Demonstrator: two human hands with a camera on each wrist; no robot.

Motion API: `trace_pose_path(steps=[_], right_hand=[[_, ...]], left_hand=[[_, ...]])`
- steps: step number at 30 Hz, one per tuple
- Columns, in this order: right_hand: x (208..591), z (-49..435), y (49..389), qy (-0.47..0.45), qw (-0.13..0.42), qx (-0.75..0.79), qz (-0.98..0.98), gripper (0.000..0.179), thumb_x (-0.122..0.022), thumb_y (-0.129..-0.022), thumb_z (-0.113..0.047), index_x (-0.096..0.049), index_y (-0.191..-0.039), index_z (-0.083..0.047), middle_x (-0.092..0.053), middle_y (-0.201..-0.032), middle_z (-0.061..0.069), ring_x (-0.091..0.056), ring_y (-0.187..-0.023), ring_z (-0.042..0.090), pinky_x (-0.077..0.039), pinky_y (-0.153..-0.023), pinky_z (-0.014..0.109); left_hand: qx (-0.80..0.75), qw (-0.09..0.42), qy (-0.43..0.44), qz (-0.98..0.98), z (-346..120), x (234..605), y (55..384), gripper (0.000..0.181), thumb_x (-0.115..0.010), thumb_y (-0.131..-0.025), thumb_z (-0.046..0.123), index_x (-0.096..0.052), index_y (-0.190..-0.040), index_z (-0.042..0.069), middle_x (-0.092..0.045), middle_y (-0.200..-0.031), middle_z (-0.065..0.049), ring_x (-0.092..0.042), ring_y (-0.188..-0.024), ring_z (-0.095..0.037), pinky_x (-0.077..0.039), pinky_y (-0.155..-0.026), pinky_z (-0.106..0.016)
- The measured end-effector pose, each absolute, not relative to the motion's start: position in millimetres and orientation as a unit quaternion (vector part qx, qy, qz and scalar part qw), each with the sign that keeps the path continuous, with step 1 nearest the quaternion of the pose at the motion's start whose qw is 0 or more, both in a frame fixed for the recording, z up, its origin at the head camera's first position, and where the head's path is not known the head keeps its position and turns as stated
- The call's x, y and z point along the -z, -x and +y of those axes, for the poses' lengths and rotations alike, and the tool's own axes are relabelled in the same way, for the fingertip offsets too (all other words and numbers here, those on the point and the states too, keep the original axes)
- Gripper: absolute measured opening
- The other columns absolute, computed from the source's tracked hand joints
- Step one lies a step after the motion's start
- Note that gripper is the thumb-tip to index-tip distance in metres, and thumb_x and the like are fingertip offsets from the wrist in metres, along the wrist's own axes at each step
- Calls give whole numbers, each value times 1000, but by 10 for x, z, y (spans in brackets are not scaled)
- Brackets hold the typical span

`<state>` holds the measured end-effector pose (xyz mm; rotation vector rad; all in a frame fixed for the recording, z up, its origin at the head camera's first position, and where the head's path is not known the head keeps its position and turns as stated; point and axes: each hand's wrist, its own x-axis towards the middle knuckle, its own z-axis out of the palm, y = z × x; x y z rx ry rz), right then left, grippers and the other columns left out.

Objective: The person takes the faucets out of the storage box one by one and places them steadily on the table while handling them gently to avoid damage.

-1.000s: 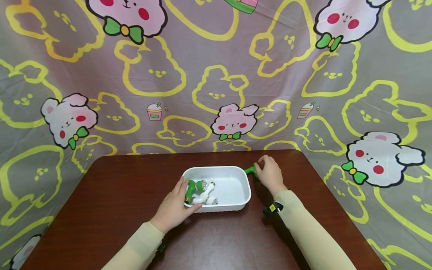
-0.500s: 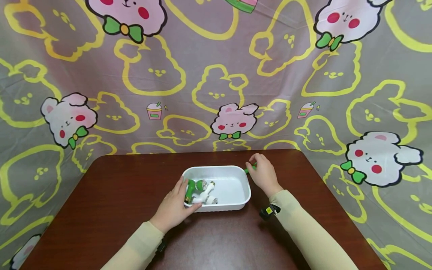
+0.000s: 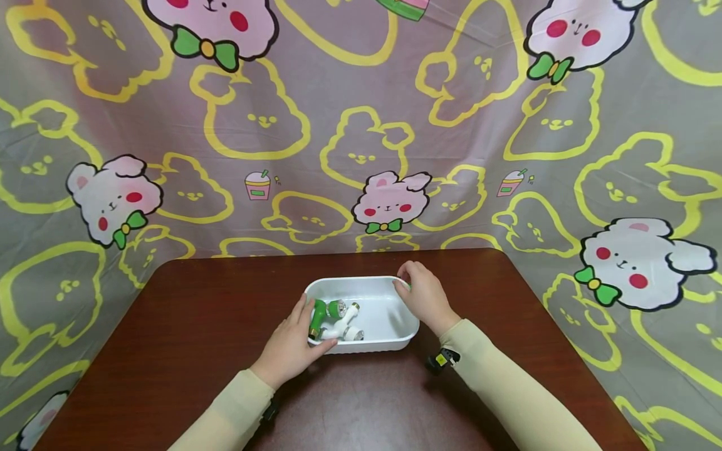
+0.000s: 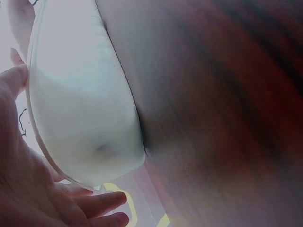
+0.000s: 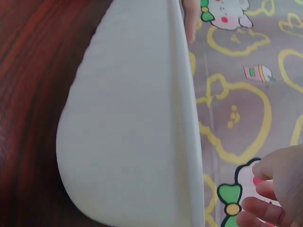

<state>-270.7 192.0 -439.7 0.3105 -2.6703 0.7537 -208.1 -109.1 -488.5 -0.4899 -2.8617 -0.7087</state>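
A white oblong tub (image 3: 389, 313) stands on the table, with my left hand (image 3: 286, 347) resting around its left end. In the left wrist view the fingers (image 4: 102, 203) extend fairly straight past the tub's end, and the thumb lies at the rim. Inside the tub's left part lie a green tap-like fitting (image 3: 318, 319) with a brass end and a white tap-like fitting (image 3: 341, 326). My right hand (image 3: 425, 297) hovers at the tub's right rim, its loosely bent fingers holding nothing in the right wrist view. A sliver of another green fitting (image 3: 410, 286) peeks out beside it, mostly hidden.
The brown tabletop (image 3: 186, 338) extends around the tub. Behind and to both sides hangs a patterned cloth (image 3: 316, 138) with cartoon bunnies. A small black device (image 3: 442, 359) is strapped at the right wrist.
My right hand has moved left, away from beside the green fitting outside the tub to the tub's right rim, covering most of that fitting. The left hand and the tub stay put.
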Motion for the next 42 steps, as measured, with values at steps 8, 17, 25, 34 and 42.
trace_pose_path(steps=[8,17,25,34,42], right_hand=[[4433,1759,2621,-162,155,-252,-941,18,-77,-93,-20,-64,-101,-11,-64,-95,4,-65,-89,22,-56,-77,37],[4505,1590,2494,-252,149,-216,-932,19,-79,-90,-19,-66,-99,-9,-67,-93,6,-65,-84,19,-54,-76,35],[4542,1494,2430,-293,111,-192,-930,21,-80,-90,-21,-66,-99,-8,-63,-89,3,-60,-77,16,-50,-72,32],[4569,1447,2434,-299,65,-183,-934,25,-81,-89,-26,-70,-102,-9,-68,-94,6,-64,-81,19,-53,-76,36],[4593,1417,2455,-317,45,-184,-929,29,-82,-88,-31,-71,-102,-8,-70,-93,5,-65,-82,18,-54,-78,35]], left_hand=[[233,79,163,-955,-1076,4880,2077,99,-72,-89,61,-37,-156,-2,-27,-166,-28,-60,-124,-51,-48,-104,-59],[233,77,160,-956,-1071,4887,2083,98,-71,-89,62,-38,-156,-2,-27,-166,-28,-58,-129,-49,-48,-105,-58],[239,76,158,-955,-1061,4885,2083,98,-73,-89,59,-37,-156,-3,-26,-166,-28,-55,-132,-49,-48,-106,-59],[237,71,158,-956,-1050,4853,2076,98,-72,-90,60,-37,-156,-3,-25,-166,-28,-55,-132,-49,-48,-105,-60],[240,67,157,-956,-1055,4845,2074,97,-71,-90,59,-37,-157,-3,-24,-167,-28,-55,-132,-49,-48,-105,-60]])
